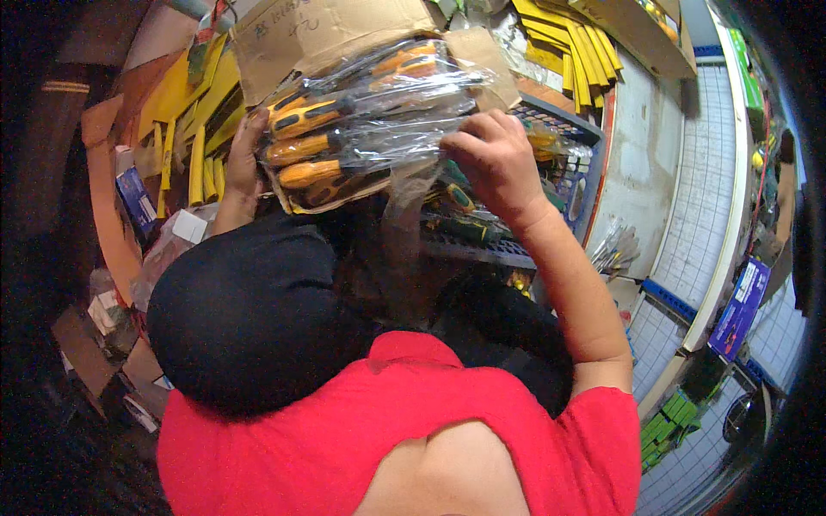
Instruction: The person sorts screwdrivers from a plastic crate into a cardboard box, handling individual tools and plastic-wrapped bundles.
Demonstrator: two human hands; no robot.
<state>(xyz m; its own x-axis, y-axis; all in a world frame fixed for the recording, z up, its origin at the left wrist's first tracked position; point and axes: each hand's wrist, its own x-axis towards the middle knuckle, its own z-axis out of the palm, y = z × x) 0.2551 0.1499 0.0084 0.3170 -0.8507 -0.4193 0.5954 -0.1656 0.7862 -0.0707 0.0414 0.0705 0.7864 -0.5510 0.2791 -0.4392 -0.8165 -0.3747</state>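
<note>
A cardboard box (pixel 331 43) with its flaps open is tilted toward me at the upper middle. Inside lie several screwdrivers (pixel 305 146) with orange and black handles, wrapped in clear plastic sleeves (pixel 400 129). My left hand (pixel 244 163) is closed on the box's left side, its fingertips partly hidden behind the cardboard. At the right end of the tools, my right hand (pixel 501 159) has its fingers bent together on the clear plastic. A loose strip of that plastic hangs below the box.
Behind the box's right side stands a blue plastic crate (pixel 594 142) with more handled tools in it. Yellow flat pieces (pixel 589 56) lie stacked at the far right, and others (pixel 202 120) at the left. A white wire-grid panel (pixel 701 146) runs along the right.
</note>
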